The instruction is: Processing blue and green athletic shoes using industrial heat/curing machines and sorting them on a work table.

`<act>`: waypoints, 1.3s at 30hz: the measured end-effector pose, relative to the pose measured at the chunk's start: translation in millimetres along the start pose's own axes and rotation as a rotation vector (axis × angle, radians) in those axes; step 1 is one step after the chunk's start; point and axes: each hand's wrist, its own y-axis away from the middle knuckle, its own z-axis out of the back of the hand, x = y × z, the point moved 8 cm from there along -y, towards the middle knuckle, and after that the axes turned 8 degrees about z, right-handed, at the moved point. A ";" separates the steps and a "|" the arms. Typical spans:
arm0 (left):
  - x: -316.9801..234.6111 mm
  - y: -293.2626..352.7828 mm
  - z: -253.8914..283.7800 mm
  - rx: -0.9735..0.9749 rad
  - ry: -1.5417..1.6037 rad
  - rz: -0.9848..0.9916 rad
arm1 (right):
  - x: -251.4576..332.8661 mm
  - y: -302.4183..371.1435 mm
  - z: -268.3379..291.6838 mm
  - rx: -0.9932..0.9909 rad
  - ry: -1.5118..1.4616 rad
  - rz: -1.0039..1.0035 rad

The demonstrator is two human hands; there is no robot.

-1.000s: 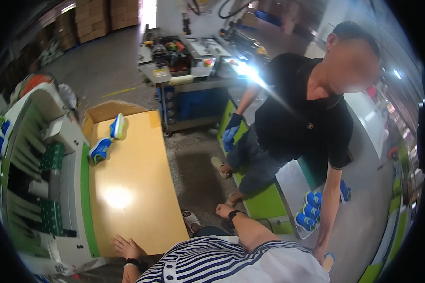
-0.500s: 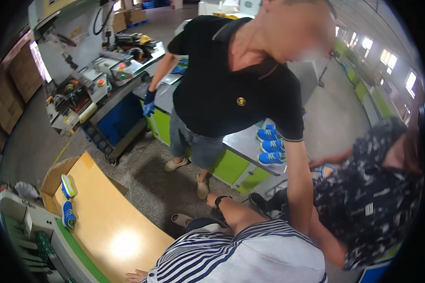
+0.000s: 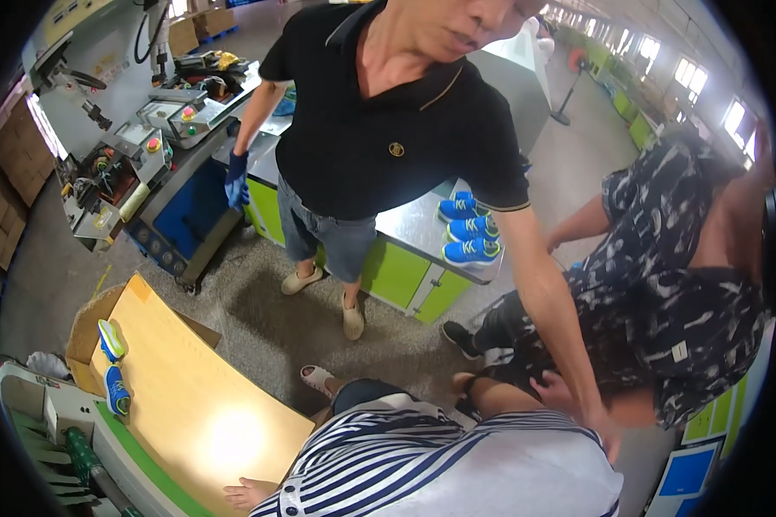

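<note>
My left hand (image 3: 248,494) lies flat with its fingers spread on the yellow wooden board (image 3: 203,370), at the lower edge. Two blue-and-lime sneakers stand at the far left of that board: one sneaker (image 3: 110,340) behind, the other sneaker (image 3: 117,390) nearer me. My right hand (image 3: 462,382) is in front of my lap, a dark band at its wrist; its fingers are too small and partly hidden to read. Beside my right forearm is the hand (image 3: 556,392) of a person in a dark patterned shirt. Another person's bare hand (image 3: 608,438) touches my striped shirt.
A person in a black polo (image 3: 388,146) stands ahead, a blue glove (image 3: 237,183) on one hand. Several blue sneakers (image 3: 472,252) sit on a metal-topped green bench (image 3: 409,226). Machinery (image 3: 151,138) stands at the back left, and a green-edged machine (image 3: 73,431) borders the board.
My right hand has moved to the right. The person in the black polo has shifted left in view, with an arm now reaching to my right side. My left hand stays on the board.
</note>
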 end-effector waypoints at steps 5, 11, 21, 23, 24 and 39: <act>16.3 -3.9 -6.5 0.204 0.020 0.016 | -2.6 -3.3 53.8 -0.191 0.166 0.111; 10.6 6.5 1.8 0.317 0.124 0.009 | 80.3 18.9 198.7 -0.487 0.053 0.208; 6.8 19.5 0.3 0.324 0.252 -0.030 | 167.5 18.6 252.2 -0.556 -0.142 0.433; 10.6 29.3 11.8 0.349 0.284 -0.002 | 168.3 16.0 251.4 -0.429 -0.170 0.360; 15.1 35.0 26.1 0.363 0.291 0.027 | 171.8 15.4 255.0 -0.386 -0.127 0.365; 21.6 -78.4 137.3 1.002 0.227 -0.635 | 594.0 87.5 508.8 -0.167 0.700 1.090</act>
